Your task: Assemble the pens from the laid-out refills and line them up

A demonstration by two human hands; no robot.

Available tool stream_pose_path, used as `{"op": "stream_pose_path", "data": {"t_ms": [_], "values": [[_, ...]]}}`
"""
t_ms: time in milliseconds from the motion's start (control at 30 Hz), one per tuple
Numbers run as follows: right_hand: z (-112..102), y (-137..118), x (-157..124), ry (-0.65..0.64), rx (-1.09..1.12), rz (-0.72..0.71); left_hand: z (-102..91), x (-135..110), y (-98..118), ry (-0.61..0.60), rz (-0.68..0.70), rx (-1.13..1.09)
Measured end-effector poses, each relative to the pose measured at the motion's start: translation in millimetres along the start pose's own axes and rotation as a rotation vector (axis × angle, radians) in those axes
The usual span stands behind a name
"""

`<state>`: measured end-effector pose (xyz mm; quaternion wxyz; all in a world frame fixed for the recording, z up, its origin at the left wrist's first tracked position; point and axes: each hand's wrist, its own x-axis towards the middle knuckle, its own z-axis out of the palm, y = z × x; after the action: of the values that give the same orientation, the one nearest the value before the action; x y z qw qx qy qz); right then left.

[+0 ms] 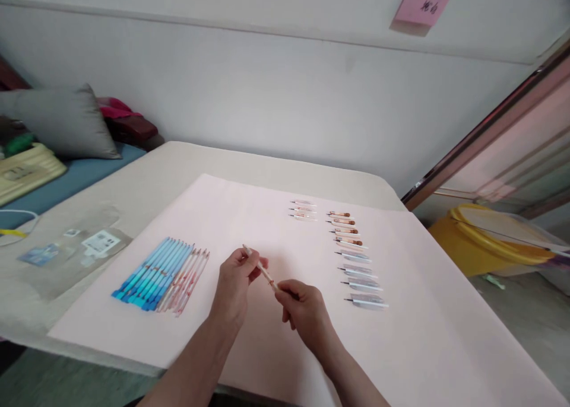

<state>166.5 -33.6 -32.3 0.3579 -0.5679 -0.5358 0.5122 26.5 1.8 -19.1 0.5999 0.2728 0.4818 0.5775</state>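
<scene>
Above the pink sheet (249, 211), my left hand (237, 276) pinches the upper end of a slim pale pen (266, 274) with small reddish marks. My right hand (307, 309) has its thumb and fingers closed around the lower end, so the pen slants between both hands. To the left lies a row of blue pens (149, 273), with several pink-and-white pens (189, 282) against its right side. Right of my hands, dark-tipped pieces form a column: some with brown patterned ends (350, 231), others with clear, greyish ends (360, 283). A few small clear pieces (303, 210) lie farther back.
Flattened clear plastic packaging (95, 247) with a white label lies on the table's left side. Beyond that are a grey cushion (57, 122) and a cream basket (29, 172). A yellow tub (485, 241) stands on the floor at right. A pink note (425, 3) hangs on the wall.
</scene>
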Motion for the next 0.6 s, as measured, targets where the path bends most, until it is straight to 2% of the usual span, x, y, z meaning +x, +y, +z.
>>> {"op": "stream_pose_path", "data": {"t_ms": [67,133,267,333,433,500,600], "values": [[-0.7,-0.8,-0.9,-0.102,0.208,0.137,-0.3,-0.5,1.6,-0.059,-0.041,-0.041],[-2.0,-1.9,-1.8,-0.164,0.360,0.201,0.1,-1.3,4.4,-0.127,-0.104,-0.107],[-3.5,-3.2,-1.0,-0.146,0.399,0.202,1.1,-1.5,8.1,-0.201,-0.191,-0.189],[-2.9,-2.8,0.4,-0.107,0.319,0.174,1.1,-0.4,7.0,-0.177,-0.173,-0.168],[-1.0,-1.1,1.4,-0.083,0.235,0.144,0.2,1.6,3.6,-0.079,-0.107,-0.093],[0.3,0.4,1.0,-0.110,0.255,0.147,-0.6,2.4,2.8,-0.033,-0.070,-0.068],[1.1,2.1,0.1,-0.148,0.324,0.167,-0.7,1.3,4.9,-0.039,-0.066,-0.088]]}}
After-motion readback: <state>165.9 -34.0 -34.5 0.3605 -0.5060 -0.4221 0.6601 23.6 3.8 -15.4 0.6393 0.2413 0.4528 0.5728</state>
